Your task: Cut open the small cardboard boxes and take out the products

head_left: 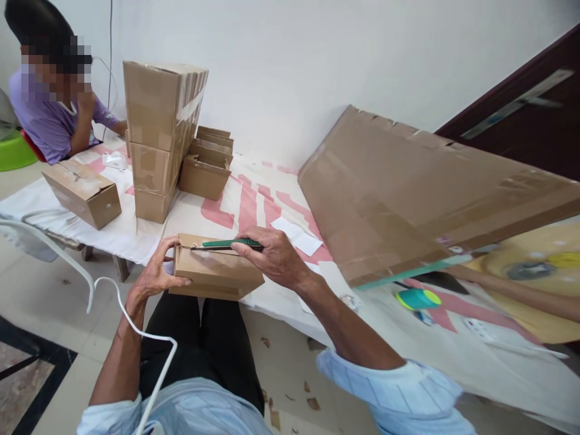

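A small brown cardboard box (212,272) rests at the near edge of the cloth-covered table (254,205), over my lap. My left hand (156,275) grips the box's left end, fingers curled round it. My right hand (272,257) lies on top of the box, closed on a green-handled tool (229,243) that looks like a box cutter, laid along the box's top seam.
A stack of taped boxes (161,133) and more small boxes (206,163) stand at the back left; another box (84,193) lies near a seated person in purple (49,115). Large flat cardboard (408,187) leans at the right. A teal tape roll (417,298) and white paper slips (299,235) lie nearby.
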Demonstrator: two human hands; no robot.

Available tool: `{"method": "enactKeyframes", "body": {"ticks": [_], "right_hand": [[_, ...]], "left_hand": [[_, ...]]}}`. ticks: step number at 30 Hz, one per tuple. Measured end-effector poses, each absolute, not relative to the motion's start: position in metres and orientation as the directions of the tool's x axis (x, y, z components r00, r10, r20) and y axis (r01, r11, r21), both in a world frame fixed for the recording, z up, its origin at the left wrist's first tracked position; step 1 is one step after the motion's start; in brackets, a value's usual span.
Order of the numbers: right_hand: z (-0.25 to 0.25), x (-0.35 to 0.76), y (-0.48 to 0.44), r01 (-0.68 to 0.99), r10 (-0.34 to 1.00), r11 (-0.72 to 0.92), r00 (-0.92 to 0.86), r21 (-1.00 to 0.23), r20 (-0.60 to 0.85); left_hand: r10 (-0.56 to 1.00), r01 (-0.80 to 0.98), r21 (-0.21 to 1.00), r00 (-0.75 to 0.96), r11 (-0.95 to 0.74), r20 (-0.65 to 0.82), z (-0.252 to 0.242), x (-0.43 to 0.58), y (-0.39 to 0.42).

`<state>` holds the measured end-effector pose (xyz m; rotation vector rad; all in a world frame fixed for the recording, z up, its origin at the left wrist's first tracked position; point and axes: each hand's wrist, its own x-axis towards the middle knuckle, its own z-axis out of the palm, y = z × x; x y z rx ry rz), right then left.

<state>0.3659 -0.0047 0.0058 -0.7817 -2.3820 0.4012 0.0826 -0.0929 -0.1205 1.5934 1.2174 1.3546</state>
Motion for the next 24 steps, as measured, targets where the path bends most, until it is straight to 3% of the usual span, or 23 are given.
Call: {"method": "enactKeyframes", "body": {"ticks": [10, 24], "right_hand": [[0.023, 0.36, 0.0, 0.484, 0.522, 0.852, -0.747, -0.201, 0.413], [0.031, 0.384, 0.008, 0.563, 0.536, 0.81, -0.824, 0.165, 0.182]], "left_hand": [[0.952, 0.244, 0.922, 0.019, -0.301, 0.306, -0.116, 0.082, -0.093], [0.952, 0.323, 0.899, 0.028, -0.296, 0.304, -0.115, 0.076, -0.091]]}}
